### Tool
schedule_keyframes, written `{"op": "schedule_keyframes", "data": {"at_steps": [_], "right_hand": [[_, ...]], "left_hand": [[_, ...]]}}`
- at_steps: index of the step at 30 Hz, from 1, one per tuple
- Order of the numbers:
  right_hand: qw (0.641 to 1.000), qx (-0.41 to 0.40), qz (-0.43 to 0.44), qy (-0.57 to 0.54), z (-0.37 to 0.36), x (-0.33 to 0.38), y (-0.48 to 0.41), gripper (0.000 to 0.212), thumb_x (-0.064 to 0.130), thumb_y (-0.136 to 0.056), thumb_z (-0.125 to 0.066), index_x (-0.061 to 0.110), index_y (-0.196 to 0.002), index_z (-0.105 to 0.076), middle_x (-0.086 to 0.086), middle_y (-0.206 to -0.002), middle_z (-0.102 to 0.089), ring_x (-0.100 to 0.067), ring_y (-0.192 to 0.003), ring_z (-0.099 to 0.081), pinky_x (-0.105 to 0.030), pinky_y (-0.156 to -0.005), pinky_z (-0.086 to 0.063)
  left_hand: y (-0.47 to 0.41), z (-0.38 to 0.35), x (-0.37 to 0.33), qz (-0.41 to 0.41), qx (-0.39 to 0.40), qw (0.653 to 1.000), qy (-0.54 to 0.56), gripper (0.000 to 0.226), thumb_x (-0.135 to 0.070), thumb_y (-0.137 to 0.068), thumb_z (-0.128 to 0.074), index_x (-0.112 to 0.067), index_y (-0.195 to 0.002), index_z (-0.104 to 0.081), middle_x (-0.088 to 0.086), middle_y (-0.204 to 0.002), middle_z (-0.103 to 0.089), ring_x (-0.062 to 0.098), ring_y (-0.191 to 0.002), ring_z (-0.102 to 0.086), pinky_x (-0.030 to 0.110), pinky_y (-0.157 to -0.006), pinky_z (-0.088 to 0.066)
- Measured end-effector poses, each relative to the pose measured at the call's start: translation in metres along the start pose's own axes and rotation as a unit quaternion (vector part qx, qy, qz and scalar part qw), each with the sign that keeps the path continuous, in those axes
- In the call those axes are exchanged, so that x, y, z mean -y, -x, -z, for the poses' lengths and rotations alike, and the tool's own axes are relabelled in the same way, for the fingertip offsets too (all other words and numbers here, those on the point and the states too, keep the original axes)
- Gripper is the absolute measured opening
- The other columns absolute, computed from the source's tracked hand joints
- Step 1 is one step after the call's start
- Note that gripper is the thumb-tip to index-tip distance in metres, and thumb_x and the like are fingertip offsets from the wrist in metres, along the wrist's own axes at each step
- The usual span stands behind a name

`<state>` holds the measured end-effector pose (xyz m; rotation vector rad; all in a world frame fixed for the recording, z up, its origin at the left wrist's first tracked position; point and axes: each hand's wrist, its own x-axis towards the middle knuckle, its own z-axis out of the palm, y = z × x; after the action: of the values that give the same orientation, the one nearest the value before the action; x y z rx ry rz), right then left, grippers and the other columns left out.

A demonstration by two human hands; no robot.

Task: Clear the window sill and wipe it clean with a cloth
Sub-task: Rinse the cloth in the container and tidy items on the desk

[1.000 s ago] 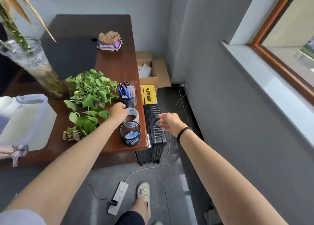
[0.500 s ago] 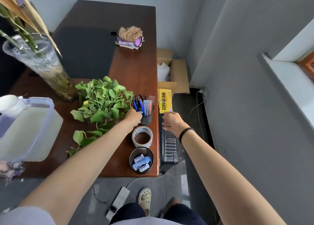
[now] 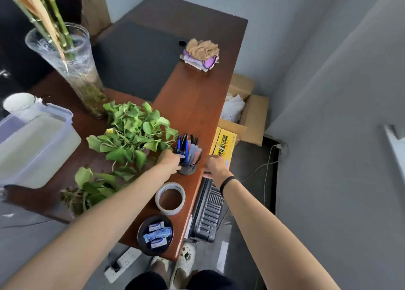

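Cloth (image 3: 200, 54) lies well beyond left hand (image 3: 169, 161), which touches pen cup (image 3: 190, 169).

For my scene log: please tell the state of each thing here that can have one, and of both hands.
Left hand, at the pen holder; grip of fingers unclear.
Pen holder, upright, full of pens.
Right hand, holds nothing visible, beyond the desk edge.
Tape roll, lying flat.
Round dish, holds packets.
Vase, upright, holding stems.
Cardboard box, open.
Suitcase, upright, closed.
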<state>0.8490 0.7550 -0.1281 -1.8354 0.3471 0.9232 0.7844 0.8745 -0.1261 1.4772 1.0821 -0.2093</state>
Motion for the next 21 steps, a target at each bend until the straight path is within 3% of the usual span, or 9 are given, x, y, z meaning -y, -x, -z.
{"op": "schedule_keyframes", "data": {"at_steps": [3, 6, 9, 12, 14, 17, 21], "right_hand": [[0.999, 0.036, -0.012, 0.012, 0.003, -0.006, 0.002, 0.034, 0.011, -0.096, -0.041, 0.010, -0.130, -0.046, -0.014, -0.101, -0.061, -0.029, -0.092, -0.063, -0.030, -0.064, -0.054], [0.998, 0.054, -0.026, 0.003, -0.003, -0.008, 0.000, 0.041, 0.010, -0.096, -0.045, 0.014, -0.136, -0.039, -0.017, -0.125, -0.056, -0.034, -0.103, -0.063, -0.036, -0.068, -0.057], [0.998, 0.060, -0.023, -0.027, -0.010, -0.008, -0.004, 0.043, 0.009, -0.095, -0.049, 0.014, -0.137, -0.039, -0.017, -0.124, -0.057, -0.033, -0.098, -0.065, -0.041, -0.078, -0.057], [0.998, 0.054, -0.018, -0.037, -0.015, -0.009, -0.005, 0.043, 0.011, -0.096, -0.050, 0.013, -0.137, -0.038, -0.018, -0.125, -0.057, -0.032, -0.083, -0.067, -0.040, -0.070, -0.058], [0.997, 0.039, -0.019, -0.060, -0.017, -0.008, -0.007, 0.044, 0.008, -0.094, -0.052, 0.011, -0.137, -0.040, -0.017, -0.124, -0.058, -0.033, -0.081, -0.069, -0.038, -0.064, -0.059], [0.998, 0.038, 0.005, -0.043, -0.017, -0.010, -0.007, 0.048, 0.009, -0.095, -0.052, 0.014, -0.140, -0.037, -0.014, -0.127, -0.055, -0.031, -0.082, -0.070, -0.027, -0.054, -0.058], [0.999, 0.023, 0.015, -0.031, -0.014, -0.013, -0.010, 0.050, 0.001, -0.092, -0.053, 0.009, -0.139, -0.040, -0.013, -0.129, -0.055, -0.034, -0.094, -0.068, -0.038, -0.067, -0.060]], "left_hand": [[0.003, -0.006, 0.005, 0.010, -0.007, 1.000, 0.003, 0.023, -0.002, -0.095, -0.028, -0.013, -0.107, -0.044, 0.013, -0.120, -0.052, 0.032, -0.083, -0.064, 0.031, -0.062, -0.051], [0.004, -0.009, 0.006, 0.010, -0.005, 1.000, 0.025, 0.022, -0.002, -0.094, -0.029, -0.015, -0.106, -0.042, 0.016, -0.117, -0.053, 0.034, -0.079, -0.066, 0.038, -0.071, -0.054], [0.006, -0.011, 0.004, 0.018, -0.008, 0.999, 0.039, 0.021, -0.002, -0.095, -0.030, -0.013, -0.106, -0.044, 0.016, -0.109, -0.056, 0.033, -0.075, -0.065, 0.035, -0.068, -0.053], [0.011, -0.009, 0.005, 0.016, 0.010, 1.000, 0.025, 0.025, -0.002, -0.095, -0.033, -0.009, -0.114, -0.047, 0.018, -0.102, -0.061, 0.030, -0.075, -0.065, 0.034, -0.069, -0.051], [0.012, -0.007, 0.006, 0.015, 0.021, 1.000, 0.010, 0.029, -0.003, -0.095, -0.035, -0.006, -0.122, -0.046, 0.022, -0.110, -0.062, 0.031, -0.079, -0.065, 0.034, -0.074, -0.049], [0.015, -0.001, 0.005, 0.023, 0.015, 1.000, 0.003, 0.025, -0.001, -0.097, -0.034, -0.006, -0.117, -0.049, 0.026, -0.118, -0.058, 0.036, -0.096, -0.064, 0.035, -0.079, -0.047], [0.018, -0.002, 0.005, 0.035, 0.022, 0.999, -0.033, 0.031, -0.004, -0.099, -0.035, 0.002, -0.127, -0.046, 0.027, -0.125, -0.055, 0.037, -0.107, -0.061, 0.035, -0.082, -0.044]]}}
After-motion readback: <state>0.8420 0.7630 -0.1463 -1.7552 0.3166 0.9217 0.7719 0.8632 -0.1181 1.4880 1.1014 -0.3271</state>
